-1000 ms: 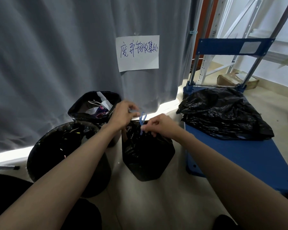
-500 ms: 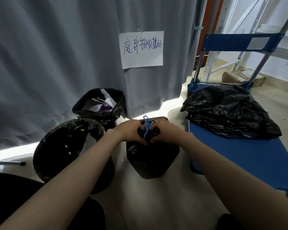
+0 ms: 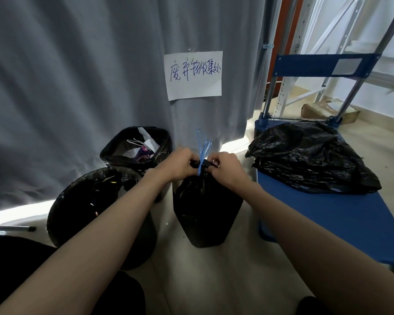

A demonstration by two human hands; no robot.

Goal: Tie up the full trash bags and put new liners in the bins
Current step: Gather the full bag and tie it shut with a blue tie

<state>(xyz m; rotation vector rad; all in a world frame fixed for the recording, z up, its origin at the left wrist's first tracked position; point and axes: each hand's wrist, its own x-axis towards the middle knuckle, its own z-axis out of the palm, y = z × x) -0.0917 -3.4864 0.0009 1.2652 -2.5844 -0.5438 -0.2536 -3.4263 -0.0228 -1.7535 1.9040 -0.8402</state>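
Closest to me, both forearms reach out over the floor to the small black trash bag (image 3: pixel 206 208) standing between the bins and the cart. A second ago the hands were apart with the bag mouth loose; now the left hand (image 3: pixel 177 164) and right hand (image 3: pixel 225 170) have closed together, each with fingers curled tight on the gathered neck, and the blue drawstring (image 3: pixel 202 151) stands up cinched between them. I'd say this bag is nearly tied. Beyond, the round bin (image 3: pixel 96 208) and the square bin (image 3: pixel 138 146) still hold liners; the cart (image 3: pixel 328 214) carries another black bag (image 3: pixel 309 159)
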